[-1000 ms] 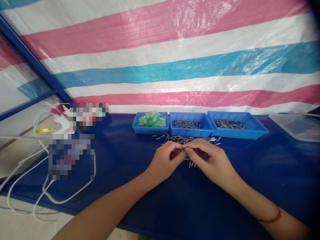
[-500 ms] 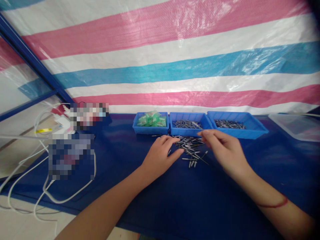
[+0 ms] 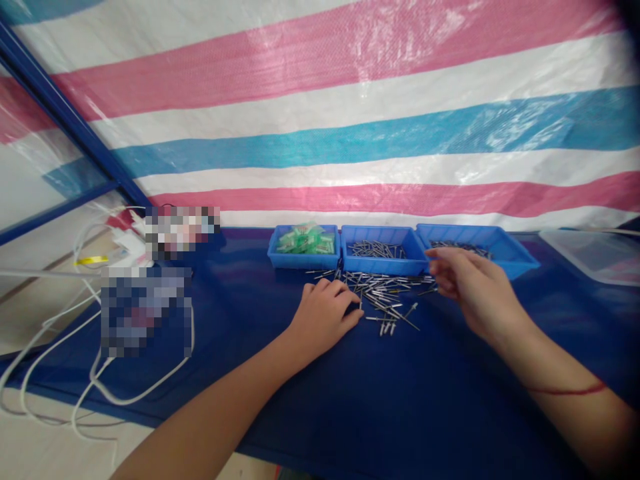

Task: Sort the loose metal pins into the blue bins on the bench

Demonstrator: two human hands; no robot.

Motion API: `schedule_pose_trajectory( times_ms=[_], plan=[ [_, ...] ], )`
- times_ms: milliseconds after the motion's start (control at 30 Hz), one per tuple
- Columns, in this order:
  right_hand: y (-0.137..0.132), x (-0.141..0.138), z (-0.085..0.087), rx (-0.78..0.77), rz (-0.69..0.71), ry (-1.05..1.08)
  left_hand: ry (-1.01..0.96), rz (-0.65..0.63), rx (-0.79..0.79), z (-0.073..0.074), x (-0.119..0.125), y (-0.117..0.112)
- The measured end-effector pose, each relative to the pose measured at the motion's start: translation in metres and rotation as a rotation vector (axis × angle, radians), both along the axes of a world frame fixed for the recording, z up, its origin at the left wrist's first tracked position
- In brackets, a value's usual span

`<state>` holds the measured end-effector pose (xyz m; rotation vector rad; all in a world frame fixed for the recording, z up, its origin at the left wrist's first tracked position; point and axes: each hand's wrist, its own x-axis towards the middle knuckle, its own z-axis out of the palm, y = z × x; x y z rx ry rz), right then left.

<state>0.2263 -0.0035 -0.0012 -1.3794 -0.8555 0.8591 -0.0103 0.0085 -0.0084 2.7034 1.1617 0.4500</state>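
Left hand (image 3: 323, 317): left edge of blind rivets (image 3: 383, 288), fingers bent, hold indiscernible. Right hand (image 3: 477, 287): before rightmost blue bin (image 3: 515, 257), fingers curled, pinch indiscernible. Tabletop (image 3: 385, 393) extends nearward.

Right fingers (image 3: 453, 259) are blurred (their hold seems hidden).

3 blue bins (image 3: 383, 267) stand in a row. Left hand (image 3: 323, 320) rests beside loose pins (image 3: 383, 287); right hand (image 3: 477, 290) hovers near the right bin (image 3: 511, 249).
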Motion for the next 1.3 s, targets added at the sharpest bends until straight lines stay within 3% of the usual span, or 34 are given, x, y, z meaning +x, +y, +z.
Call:
schedule_pose_trajectory(
  times_ms=[300, 500, 633, 833, 933, 1300],
  plan=[
    [-0.018, -0.031, -0.003, 0.090, 0.374, -0.679, -0.055, -0.032, 0.032, -0.002, 0.002, 0.000],
    [-0.021, -0.042, -0.008, 0.162, 0.410, -0.891, -0.053, -0.012, 0.074, -0.002, 0.004, -0.002],
    [-0.023, -0.048, -0.012, 0.173, 0.387, -0.750, -0.214, -0.001, -0.030, 0.003, 0.008, -0.006],
    [-0.027, -0.060, -0.011, 0.147, 0.320, -0.187, -0.506, 0.046, -0.208, 0.002, 0.013, -0.012],
    [-0.028, -0.063, -0.011, 0.078, 0.328, -0.031, -0.611, 0.074, -0.265, -0.001, 0.014, -0.012],
    [-0.033, -0.058, -0.009, 0.231, 0.340, -0.348, -0.630, -0.064, -0.339, 0.004, 0.014, -0.010]
  ],
)
